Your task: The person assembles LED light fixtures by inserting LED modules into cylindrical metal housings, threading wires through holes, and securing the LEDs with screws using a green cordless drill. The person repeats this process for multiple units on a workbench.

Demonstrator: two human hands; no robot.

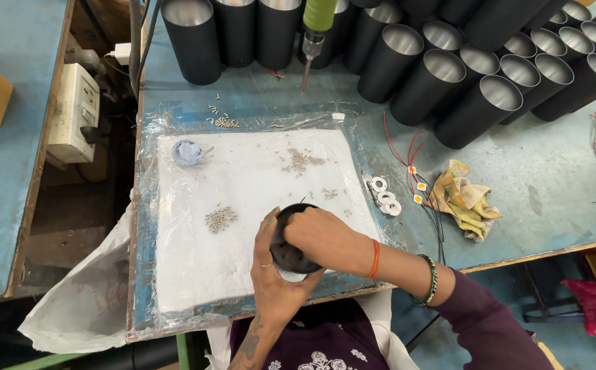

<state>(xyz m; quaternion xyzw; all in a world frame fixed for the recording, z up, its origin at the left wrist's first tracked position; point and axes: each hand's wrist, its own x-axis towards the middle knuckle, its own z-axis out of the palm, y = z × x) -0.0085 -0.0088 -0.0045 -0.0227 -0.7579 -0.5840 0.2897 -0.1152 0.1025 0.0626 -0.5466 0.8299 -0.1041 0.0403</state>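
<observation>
So the big blue-painted workbench (551, 185) takes up most of the view, and lying on it is a white foam pad wrapped in clear plastic film (243, 199), which is where the work is going on. Along the far edge there's a whole crowd of tall black metal cylinders with shiny silver insides (448, 75), some standing, some tipped on their sides, well apart from the hands. The piece being handled is 1 short black round metal housing (287, 243), sitting on the near edge of the pad right in front of the person. The left hand (274, 274) cups it from the near side, fingers curled tight around its wall, a ring on 1 finger. The right hand (325, 236) is on top with its fingers bunched down into the housing; I can't tell whether they pinch anything. Looks to me like a fitting step, seating something small inside the shell. Next move, I'd guess, calls for a steady left-hand grip and a screw from the nearest small heap of silver screws (221, 218), just left of the housing. A green-handled screwdriver (313, 34) hangs above the bench, a crumpled yellow rag (464, 199) lies to the right, and a few flat white rings (385, 195) sit between rag and pad.
</observation>
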